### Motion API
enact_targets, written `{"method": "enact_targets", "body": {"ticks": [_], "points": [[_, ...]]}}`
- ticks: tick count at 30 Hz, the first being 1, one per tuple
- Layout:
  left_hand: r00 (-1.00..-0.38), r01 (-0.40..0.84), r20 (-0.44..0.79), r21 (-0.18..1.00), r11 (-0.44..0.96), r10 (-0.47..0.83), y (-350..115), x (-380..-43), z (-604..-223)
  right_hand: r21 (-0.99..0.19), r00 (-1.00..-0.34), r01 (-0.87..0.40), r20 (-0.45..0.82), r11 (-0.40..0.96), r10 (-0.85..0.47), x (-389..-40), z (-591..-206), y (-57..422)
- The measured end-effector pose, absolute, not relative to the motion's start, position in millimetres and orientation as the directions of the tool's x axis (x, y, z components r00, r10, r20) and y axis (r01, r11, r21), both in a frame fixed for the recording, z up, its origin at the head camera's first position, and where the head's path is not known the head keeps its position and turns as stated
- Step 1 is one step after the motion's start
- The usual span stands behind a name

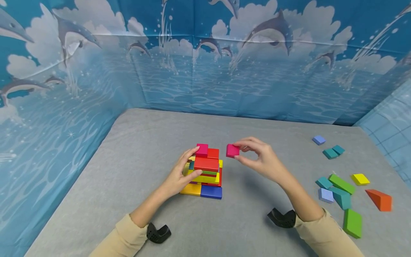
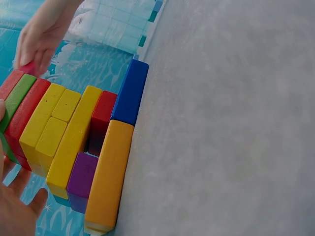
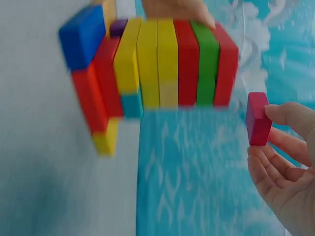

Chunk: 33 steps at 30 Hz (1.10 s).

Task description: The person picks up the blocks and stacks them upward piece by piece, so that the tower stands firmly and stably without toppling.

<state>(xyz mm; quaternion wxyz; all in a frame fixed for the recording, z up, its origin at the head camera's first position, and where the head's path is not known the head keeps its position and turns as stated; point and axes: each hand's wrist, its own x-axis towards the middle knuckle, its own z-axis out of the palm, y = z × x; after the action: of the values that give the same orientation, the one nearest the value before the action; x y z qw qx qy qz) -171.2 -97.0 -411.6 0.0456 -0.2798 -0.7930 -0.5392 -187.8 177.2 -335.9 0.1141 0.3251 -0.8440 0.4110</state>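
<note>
Both arms reach in over the desk from its near side, slanting inward toward its far edge. The left forearm and right forearm are bare below beige sleeves. The left grip is relaxed, its fingers extended and its thumb spread well apart, pointing right. The right grip hovers above the desk, somewhat nearer the far edge, pinching: fingers arched over, thumb stretched out below, a gap between them.
</note>
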Motion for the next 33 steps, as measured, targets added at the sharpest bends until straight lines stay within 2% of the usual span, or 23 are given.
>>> {"method": "enact_targets", "body": {"ticks": [6,11,17,33], "points": [[-0.849,0.472,0.354,0.842,0.262,0.393,-95.4,-169.7,-408.1,-0.642,-0.761,-0.629,0.395,0.438,-0.515,-191.1,-330.9,146.1],[-0.842,0.475,0.359,0.846,0.241,0.402,-93.1,-159.5,-387.4,-0.635,-0.769,-0.619,0.370,0.461,-0.522,-192.6,-329.6,134.7],[-0.836,0.483,0.367,0.845,0.230,0.407,-92.3,-153.6,-376.4,-0.648,-0.770,-0.609,0.345,0.458,-0.536,-193.1,-330.1,129.6],[-0.844,0.464,0.345,0.854,0.237,0.410,-92.4,-154.3,-380.0,-0.674,-0.785,-0.578,0.304,0.461,-0.540,-193.6,-331.8,127.6]]}}
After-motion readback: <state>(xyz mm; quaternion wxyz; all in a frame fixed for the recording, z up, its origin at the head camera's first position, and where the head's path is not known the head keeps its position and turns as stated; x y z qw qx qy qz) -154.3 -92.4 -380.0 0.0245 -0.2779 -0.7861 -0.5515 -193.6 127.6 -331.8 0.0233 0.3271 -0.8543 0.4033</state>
